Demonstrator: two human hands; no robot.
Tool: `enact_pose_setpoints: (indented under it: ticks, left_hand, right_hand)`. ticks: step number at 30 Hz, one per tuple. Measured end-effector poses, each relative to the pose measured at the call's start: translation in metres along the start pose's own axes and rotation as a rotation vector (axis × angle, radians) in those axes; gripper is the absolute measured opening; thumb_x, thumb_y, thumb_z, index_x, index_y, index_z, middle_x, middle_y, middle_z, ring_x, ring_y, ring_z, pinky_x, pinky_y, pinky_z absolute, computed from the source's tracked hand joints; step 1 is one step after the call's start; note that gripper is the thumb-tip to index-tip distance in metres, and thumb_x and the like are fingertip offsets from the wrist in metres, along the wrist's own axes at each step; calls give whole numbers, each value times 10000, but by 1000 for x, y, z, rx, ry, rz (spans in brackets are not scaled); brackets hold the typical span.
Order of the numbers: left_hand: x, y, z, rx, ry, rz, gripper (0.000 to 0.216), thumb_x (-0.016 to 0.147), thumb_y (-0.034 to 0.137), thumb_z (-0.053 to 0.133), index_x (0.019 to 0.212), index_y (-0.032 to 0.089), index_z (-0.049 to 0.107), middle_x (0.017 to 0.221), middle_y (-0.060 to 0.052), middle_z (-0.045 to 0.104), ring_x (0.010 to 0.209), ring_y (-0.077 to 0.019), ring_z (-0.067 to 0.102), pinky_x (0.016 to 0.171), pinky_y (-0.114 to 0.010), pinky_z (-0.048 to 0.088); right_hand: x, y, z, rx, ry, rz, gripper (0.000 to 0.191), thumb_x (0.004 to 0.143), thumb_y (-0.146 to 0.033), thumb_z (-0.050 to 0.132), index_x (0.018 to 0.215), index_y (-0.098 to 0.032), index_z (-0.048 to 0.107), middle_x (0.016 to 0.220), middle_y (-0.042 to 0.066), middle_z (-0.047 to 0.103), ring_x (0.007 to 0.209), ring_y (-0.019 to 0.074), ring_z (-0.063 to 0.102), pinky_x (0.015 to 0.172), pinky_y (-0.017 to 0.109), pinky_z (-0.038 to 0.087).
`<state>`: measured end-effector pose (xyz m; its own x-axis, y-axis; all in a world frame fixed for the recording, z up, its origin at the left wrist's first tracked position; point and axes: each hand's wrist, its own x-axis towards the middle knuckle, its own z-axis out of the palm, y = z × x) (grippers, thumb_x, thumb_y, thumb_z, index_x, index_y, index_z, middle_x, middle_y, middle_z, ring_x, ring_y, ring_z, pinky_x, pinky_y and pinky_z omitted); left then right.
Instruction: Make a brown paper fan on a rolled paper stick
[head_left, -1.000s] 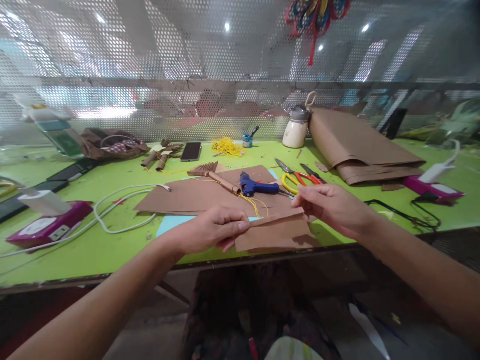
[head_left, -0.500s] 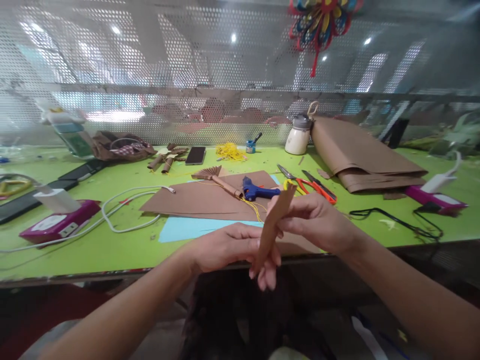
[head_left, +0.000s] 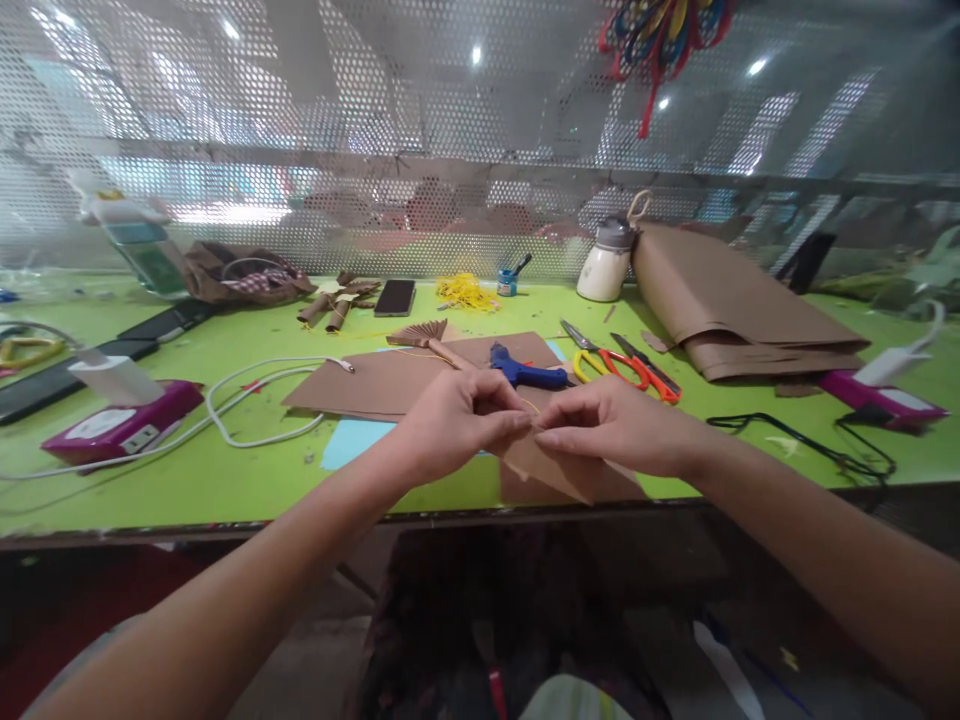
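Observation:
My left hand point(head_left: 461, 425) and my right hand point(head_left: 619, 425) are close together above the front of the table, thumb and forefinger pinched on each. Between the fingertips they hold the upper edge of a piece of brown paper point(head_left: 546, 468), which hangs below them. More brown paper lies under it at the table edge, so its outline is partly hard to separate. Just beyond the hands is a blue glue gun point(head_left: 529, 372). Left of the gun, a pleated paper fan with a rolled paper stem point(head_left: 448, 353) rests on brown sheets point(head_left: 345, 388), its lower end hidden by my left hand.
Yellow-handled scissors point(head_left: 592, 362) and an orange-handled cutting tool point(head_left: 649, 375) lie on the right. A folded brown paper stack point(head_left: 735, 300) leans behind them. White cable point(head_left: 217, 410) and purple power strips point(head_left: 124, 425) sit at the sides. Yellow string point(head_left: 465, 292) and a phone point(head_left: 395, 297) are farther back.
The brown paper has turned from an upright strip to a piece hanging below the fingers. My left hand has risen from under it, and both hands now pinch its top edge.

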<state>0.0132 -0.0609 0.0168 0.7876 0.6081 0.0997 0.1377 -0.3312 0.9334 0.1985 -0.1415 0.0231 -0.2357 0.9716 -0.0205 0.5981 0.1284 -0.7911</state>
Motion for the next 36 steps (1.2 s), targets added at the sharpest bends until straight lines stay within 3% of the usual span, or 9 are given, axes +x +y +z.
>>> enact_pose_setpoints:
  ticks: [3, 6, 11, 18, 24, 29, 36]
  left_hand:
    - [-6, -7, -4, 87, 26, 33, 206, 759, 305, 636, 802, 106, 662, 619, -1, 583, 573, -94, 506, 542, -205, 410]
    - [-10, -12, -7, 238, -31, 39, 244, 797, 298, 584, 946, 130, 681, 644, 1, 608, 593, -107, 525, 557, -206, 409]
    - [-5, -19, -2, 530, -142, 96, 183, 803, 243, 538, 779, 152, 695, 687, -13, 640, 641, -124, 538, 595, -213, 387]
    - [7, -28, 17, 760, -152, 195, 197, 833, 230, 480, 765, 144, 644, 751, -62, 595, 657, -151, 504, 569, -243, 342]
    - [10, -34, 22, 792, -188, 200, 188, 864, 251, 465, 803, 158, 616, 726, -48, 565, 640, -155, 481, 563, -251, 331]
    - [11, -39, 26, 783, -163, 323, 190, 879, 238, 458, 807, 155, 612, 798, -62, 581, 706, -156, 511, 616, -251, 366]
    - [11, -43, 27, 765, -171, 438, 174, 881, 164, 437, 828, 139, 601, 853, -86, 595, 782, -167, 533, 676, -258, 391]
  right_hand:
    - [-5, 0, 0, -60, 81, -19, 160, 805, -277, 582, 769, -155, 678, 714, 2, 631, 672, 134, 534, 607, 234, 401]
    - [-5, 2, 2, -210, 100, -105, 148, 817, -226, 557, 772, -158, 681, 738, 14, 657, 701, 139, 557, 638, 234, 412]
    - [2, 15, 3, -412, -32, -205, 174, 827, -185, 521, 799, -143, 687, 730, 25, 659, 669, 136, 540, 612, 234, 392]
    - [7, 35, -5, -336, -183, -177, 214, 854, -247, 531, 921, -157, 713, 832, 34, 704, 749, 157, 601, 676, 244, 424]
    - [6, 45, -2, -423, -128, -275, 180, 866, -219, 534, 854, -148, 700, 830, 53, 681, 761, 162, 593, 691, 251, 420]
    - [1, 45, 7, -525, -24, -330, 163, 859, -151, 535, 898, -161, 692, 859, 71, 659, 806, 178, 583, 715, 269, 420]
    - [-1, 44, 7, -602, -72, -356, 161, 877, -136, 510, 909, -149, 667, 885, 81, 629, 832, 183, 566, 725, 276, 415]
